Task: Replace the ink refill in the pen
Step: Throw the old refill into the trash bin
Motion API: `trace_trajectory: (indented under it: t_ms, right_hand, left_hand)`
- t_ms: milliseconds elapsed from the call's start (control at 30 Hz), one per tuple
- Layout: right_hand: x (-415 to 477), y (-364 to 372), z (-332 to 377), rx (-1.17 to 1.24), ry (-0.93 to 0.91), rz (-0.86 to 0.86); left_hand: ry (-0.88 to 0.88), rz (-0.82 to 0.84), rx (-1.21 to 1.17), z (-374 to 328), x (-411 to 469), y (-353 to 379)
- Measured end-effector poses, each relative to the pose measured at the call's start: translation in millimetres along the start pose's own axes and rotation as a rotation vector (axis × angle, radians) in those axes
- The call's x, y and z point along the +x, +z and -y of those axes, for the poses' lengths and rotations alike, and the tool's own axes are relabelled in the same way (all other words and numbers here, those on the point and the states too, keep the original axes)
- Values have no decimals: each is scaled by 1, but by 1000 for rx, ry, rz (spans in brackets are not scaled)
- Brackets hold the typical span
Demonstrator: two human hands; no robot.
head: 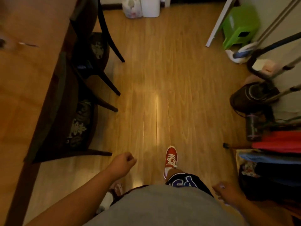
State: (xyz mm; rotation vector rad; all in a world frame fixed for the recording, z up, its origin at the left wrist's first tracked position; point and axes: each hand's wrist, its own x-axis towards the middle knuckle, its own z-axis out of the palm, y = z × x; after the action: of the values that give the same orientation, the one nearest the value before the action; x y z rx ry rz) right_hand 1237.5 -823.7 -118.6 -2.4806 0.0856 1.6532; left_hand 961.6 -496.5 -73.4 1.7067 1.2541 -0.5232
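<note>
I stand on a wooden floor beside a wooden table [24,88] on my left. A thin blurred pen-like object [27,44] lies on the tabletop far from me, and a dark blurred item [2,43] sits at the frame's left edge. My left hand [124,162] hangs low in front of me, curled into a fist with nothing seen in it. My right hand [228,193] is at my right side, fingers curled, nothing visible in it. Both hands are well away from the table items.
Two dark chairs [91,51] with patterned cushions are tucked at the table's edge. A white bin [149,7] and bag stand ahead. A green stool [239,26], vacuum parts [254,95] and stacked clothes [276,144] line the right side. My red shoe [171,157] steps forward.
</note>
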Motion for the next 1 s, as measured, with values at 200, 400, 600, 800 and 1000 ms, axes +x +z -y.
trace_trajectory:
  t_ms: [200, 400, 600, 800, 1000]
  right_hand:
    - [38, -83, 134, -197, -153, -6]
    - [36, -123, 319, -335, -435, 4]
    - [45, -126, 461, -396, -554, 7]
    - [55, -150, 542, -340, -500, -31]
    - [72, -175, 581, -335, -374, -50]
  left_hand:
    - [-126, -80, -130, -33, 32, -38]
    - [-324, -110, -229, -17, 59, -70]
    - [-417, -73, -277, -7, 118, -116]
    - [-369, -63, -331, -33, 192, -213]
    - [-247, -132, -355, -91, 251, -312]
